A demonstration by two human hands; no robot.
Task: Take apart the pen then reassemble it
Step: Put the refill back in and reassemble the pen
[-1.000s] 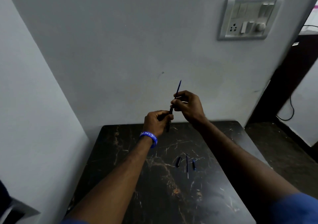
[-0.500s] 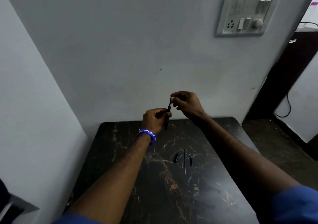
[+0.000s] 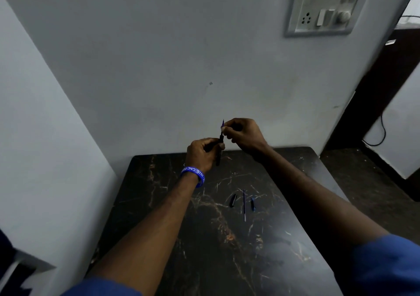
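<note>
My left hand (image 3: 203, 151) grips a dark pen barrel (image 3: 219, 152), held nearly upright above the table's far edge. My right hand (image 3: 243, 133) pinches a thin blue refill (image 3: 222, 124) whose short end sticks out of the barrel's top. On the black marble table (image 3: 204, 239) lie three loose pen parts: a dark cap-like piece (image 3: 233, 200), a thin blue refill rod (image 3: 244, 205) and a small blue piece (image 3: 252, 204). They rest well in front of both hands.
A grey wall stands right behind the table, with a switchboard (image 3: 322, 7) high on the right. A white wall panel closes the left side. A dark floor and a black cable (image 3: 377, 134) lie to the right of the table.
The long blue refill that stuck up from the barrel a second ago has gone down into it; only a short end shows now. Both hands stayed nearly in place.
</note>
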